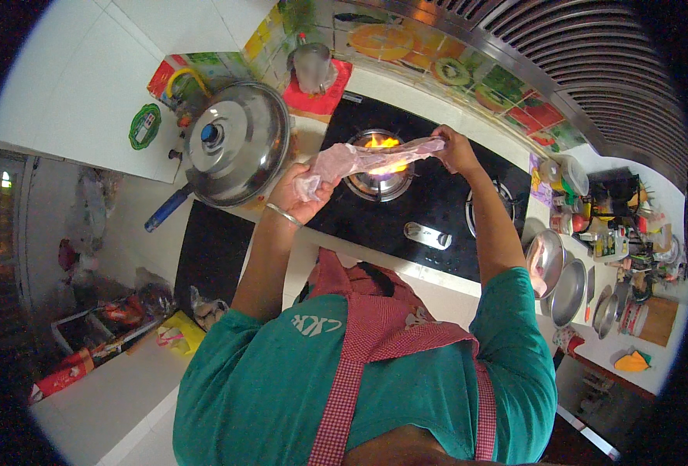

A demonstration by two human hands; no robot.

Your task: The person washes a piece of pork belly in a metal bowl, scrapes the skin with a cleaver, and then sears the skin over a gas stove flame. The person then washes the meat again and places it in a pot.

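Observation:
A long piece of raw meat [344, 160] is stretched over the lit gas burner [380, 180], with yellow-orange flames showing above and below its narrow part. My left hand [304, 189], with a metal bangle at the wrist, grips the wide, pale end. The narrow end at the right is pinched between the fingers of my right hand [456, 150]. Both hands are over the black glass gas stove [367, 224]. Whether the flames touch the meat cannot be told.
At the left is a wok with a domed metal lid [236, 140] and blue handle. A jug [312, 64] stands on a red mat behind. The second burner [492, 207] is partly behind my right forearm. Metal bowls [568, 291], a knife [590, 291] and jars line the right counter; the range hood [618, 76] hangs above.

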